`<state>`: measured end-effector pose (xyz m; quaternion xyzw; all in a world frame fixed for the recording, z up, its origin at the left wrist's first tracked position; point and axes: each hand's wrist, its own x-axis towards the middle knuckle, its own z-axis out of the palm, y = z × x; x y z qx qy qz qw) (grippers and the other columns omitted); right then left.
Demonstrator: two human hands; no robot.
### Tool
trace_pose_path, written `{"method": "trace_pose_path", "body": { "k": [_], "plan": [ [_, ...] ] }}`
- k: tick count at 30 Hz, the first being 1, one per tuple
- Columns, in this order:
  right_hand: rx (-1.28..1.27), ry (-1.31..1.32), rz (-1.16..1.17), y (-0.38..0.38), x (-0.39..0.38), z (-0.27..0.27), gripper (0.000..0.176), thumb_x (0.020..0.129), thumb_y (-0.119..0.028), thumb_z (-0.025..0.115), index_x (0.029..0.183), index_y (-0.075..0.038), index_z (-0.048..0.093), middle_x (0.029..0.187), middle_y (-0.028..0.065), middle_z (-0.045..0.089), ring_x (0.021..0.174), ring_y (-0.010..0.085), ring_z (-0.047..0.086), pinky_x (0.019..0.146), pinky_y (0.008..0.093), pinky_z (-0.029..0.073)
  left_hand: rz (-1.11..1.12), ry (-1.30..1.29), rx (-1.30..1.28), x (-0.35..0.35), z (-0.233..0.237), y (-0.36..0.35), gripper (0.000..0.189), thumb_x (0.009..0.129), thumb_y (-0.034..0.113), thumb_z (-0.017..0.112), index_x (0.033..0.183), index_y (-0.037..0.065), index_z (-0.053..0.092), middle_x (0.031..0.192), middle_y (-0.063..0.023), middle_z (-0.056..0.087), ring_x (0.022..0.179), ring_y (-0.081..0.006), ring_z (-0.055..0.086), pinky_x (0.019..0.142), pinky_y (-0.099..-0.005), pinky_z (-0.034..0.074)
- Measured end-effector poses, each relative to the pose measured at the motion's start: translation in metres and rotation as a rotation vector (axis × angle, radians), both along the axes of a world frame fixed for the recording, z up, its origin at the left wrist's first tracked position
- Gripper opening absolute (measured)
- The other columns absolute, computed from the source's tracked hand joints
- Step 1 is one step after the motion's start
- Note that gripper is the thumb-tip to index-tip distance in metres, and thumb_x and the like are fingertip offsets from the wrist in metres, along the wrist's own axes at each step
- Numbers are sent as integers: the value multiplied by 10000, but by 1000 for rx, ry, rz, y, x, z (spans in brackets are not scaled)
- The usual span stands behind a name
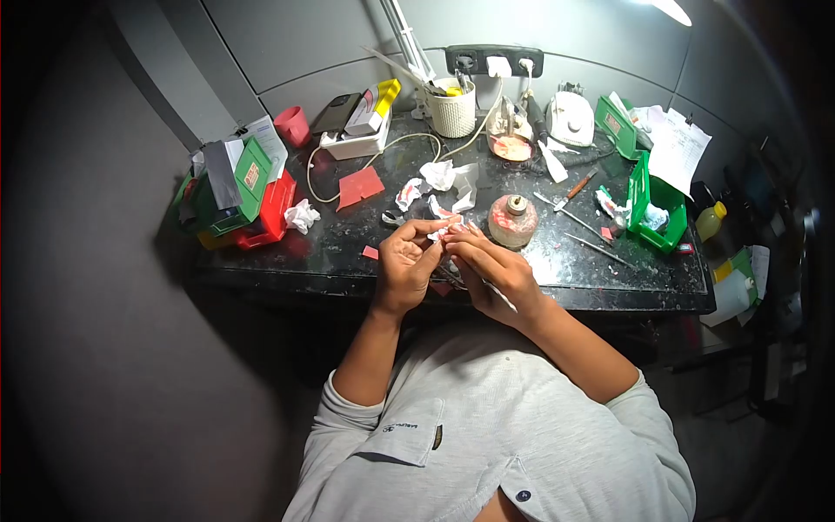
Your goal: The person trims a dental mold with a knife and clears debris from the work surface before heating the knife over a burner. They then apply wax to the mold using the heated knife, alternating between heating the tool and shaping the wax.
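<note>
Near the front edge of the bench, my two hands meet around a small white-and-pink piece [441, 234], mostly covered by fingers. My left hand [406, 265] is closed, pinching the piece between thumb and fingertips. My right hand [493, 264] is closed against its other side; a slim pale tool [503, 298] sticks out below that hand, its working end hidden. Just beyond the fingers lies crumpled white paper with red marks [441, 209]. A glass spirit burner [512, 222] with pink stains stands right of my fingertips.
Red wax sheet [359, 187] lies at left. Metal instruments [600, 250] and a brown-handled knife [577, 187] lie right. A green box [658, 217] stands open at right; green and red boxes [261, 209] stack at left. Behind are a pen cup [453, 113] and cables.
</note>
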<state>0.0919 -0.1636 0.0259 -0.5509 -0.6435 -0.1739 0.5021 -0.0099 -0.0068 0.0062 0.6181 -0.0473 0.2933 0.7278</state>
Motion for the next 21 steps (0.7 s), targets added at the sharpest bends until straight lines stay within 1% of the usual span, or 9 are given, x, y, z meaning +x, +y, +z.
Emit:
{"method": "trace_pose_path", "body": {
  "k": [4, 6, 7, 9, 15, 19, 21],
  "plan": [
    [-25, -5, 13, -1, 4, -3, 331, 836, 99, 705, 1157, 71, 629, 1132, 203, 692, 1086, 376, 698, 985, 453, 556, -35, 7, -35, 1, -4, 4, 274, 975, -80, 545, 1245, -118, 575, 1162, -179, 690, 1029, -151, 683, 922, -256, 545],
    [-51, -59, 25, -3, 6, -4, 393, 793, 106, 721, 1172, 75, 622, 1184, 211, 672, 1119, 384, 682, 1002, 459, 545, -33, 9, -36, 1, -3, 4, 276, 975, -78, 546, 1246, -120, 574, 1165, -183, 689, 1032, -153, 684, 925, -255, 547],
    [-51, -59, 25, -3, 7, -4, 393, 793, 106, 721, 1172, 75, 622, 1184, 211, 672, 1119, 384, 682, 1002, 459, 545, -31, 10, -35, 1, -2, 3, 277, 975, -76, 548, 1247, -122, 574, 1169, -186, 688, 1035, -155, 685, 929, -255, 549],
    [-81, -63, 40, -4, 8, -4, 463, 743, 112, 731, 1190, 77, 614, 1229, 218, 650, 1155, 390, 663, 1026, 468, 530, -33, 13, -42, 1, -2, 3, 276, 973, -76, 549, 1244, -123, 575, 1163, -185, 689, 1035, -157, 686, 931, -260, 553],
    [-114, -62, 61, -5, 12, -9, 559, 679, 112, 738, 1219, 77, 598, 1277, 214, 627, 1177, 389, 648, 1002, 458, 540, -41, 21, -63, 2, -2, 4, 272, 966, -78, 549, 1232, -127, 583, 1135, -182, 698, 1014, -163, 696, 922, -273, 570],
    [-108, -79, 63, -5, 13, -9, 594, 663, 110, 741, 1236, 70, 590, 1291, 209, 620, 1174, 389, 646, 977, 445, 549, -41, 35, -72, 2, -2, 4, 266, 965, -75, 552, 1223, -128, 590, 1131, -186, 701, 1003, -165, 700, 919, -276, 575],
    [-171, -94, 45, -8, 15, -8, 604, 674, 93, 743, 1256, 51, 585, 1285, 203, 621, 1162, 390, 647, 967, 438, 551, -38, 35, -60, 3, -1, 4, 262, 965, -73, 555, 1218, -128, 593, 1132, -189, 701, 1002, -166, 701, 918, -279, 577]
  ]
}}
